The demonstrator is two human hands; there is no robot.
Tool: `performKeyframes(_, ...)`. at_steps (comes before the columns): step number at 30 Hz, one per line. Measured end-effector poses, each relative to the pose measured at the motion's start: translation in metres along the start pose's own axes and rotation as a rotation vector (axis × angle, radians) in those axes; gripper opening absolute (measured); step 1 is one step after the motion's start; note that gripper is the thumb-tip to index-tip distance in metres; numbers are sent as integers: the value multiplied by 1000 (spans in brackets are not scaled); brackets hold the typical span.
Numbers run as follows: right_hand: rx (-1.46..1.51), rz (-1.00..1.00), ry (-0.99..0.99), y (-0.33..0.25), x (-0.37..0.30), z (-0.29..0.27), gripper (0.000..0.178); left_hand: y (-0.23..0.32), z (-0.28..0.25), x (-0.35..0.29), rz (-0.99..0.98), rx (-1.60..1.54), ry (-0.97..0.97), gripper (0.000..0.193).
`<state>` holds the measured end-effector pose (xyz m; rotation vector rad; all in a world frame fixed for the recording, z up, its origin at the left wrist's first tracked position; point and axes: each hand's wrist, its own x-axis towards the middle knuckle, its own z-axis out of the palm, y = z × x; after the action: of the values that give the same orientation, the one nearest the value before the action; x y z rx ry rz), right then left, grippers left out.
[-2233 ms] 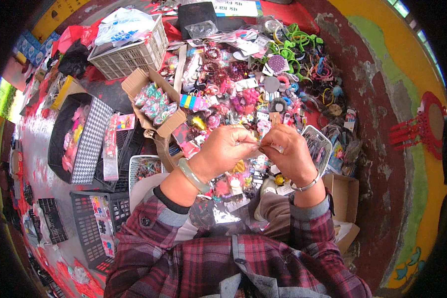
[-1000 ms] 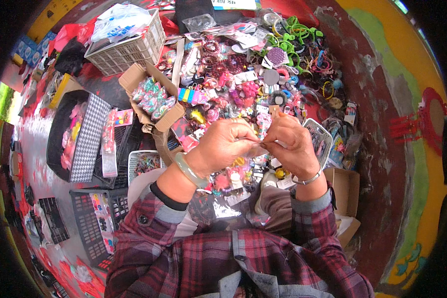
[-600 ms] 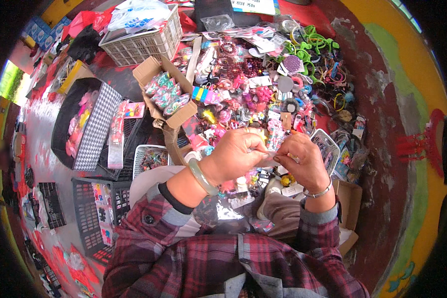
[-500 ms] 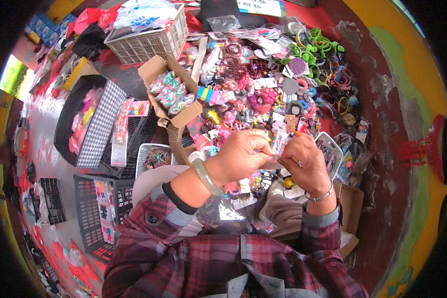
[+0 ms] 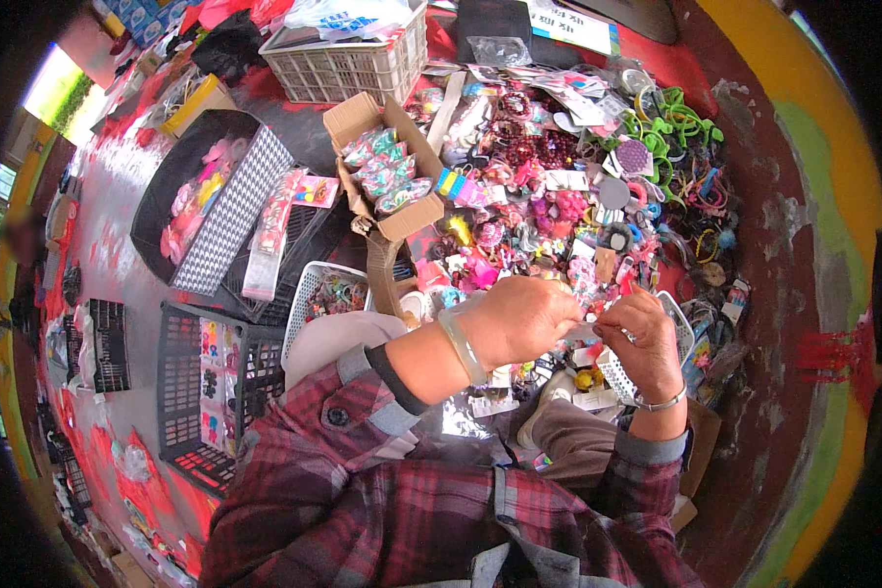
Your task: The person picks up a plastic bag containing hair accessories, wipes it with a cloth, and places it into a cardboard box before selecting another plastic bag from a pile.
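My left hand [image 5: 524, 318], with a pale bangle at its wrist, is closed in a pinch. Facing it, my right hand [image 5: 645, 338] also pinches, its thumb and forefinger together. Between the fingertips stretches a small clear plastic packet [image 5: 580, 331], gripped from both sides; its contents are mostly hidden behind my fingers. Both hands are above a big heap of hair accessories [image 5: 568, 204], with pink flowers, beads, scrunchies and carded pieces. At the heap's far right are green hair hoops [image 5: 671, 132].
Left of the heap stands an open cardboard box [image 5: 423, 218] of small packets. Nearby are a white basket [image 5: 302, 294], a black crate [image 5: 178, 392], a houndstooth-sided bin [image 5: 233, 211] and a grey crate [image 5: 348, 73]. Another white basket [image 5: 678, 323] is beside my right hand.
The view has shifted, so the surroundings appear farther right. My left hand has turned, its back now more toward me, and the packet between the hands is less visible than before.
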<state>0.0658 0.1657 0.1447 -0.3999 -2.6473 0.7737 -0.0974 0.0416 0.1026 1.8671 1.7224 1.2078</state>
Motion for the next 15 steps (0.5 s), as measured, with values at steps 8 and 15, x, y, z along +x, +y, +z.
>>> performKeyframes(8, -12, 0, 1, 2, 0, 0, 9, -1, -10, 6, -111, -255, -11, 12)
performKeyframes(15, 794, 421, 112, 7, -9, -13, 8, 6, -26, 13, -438, -772, -8, 7)
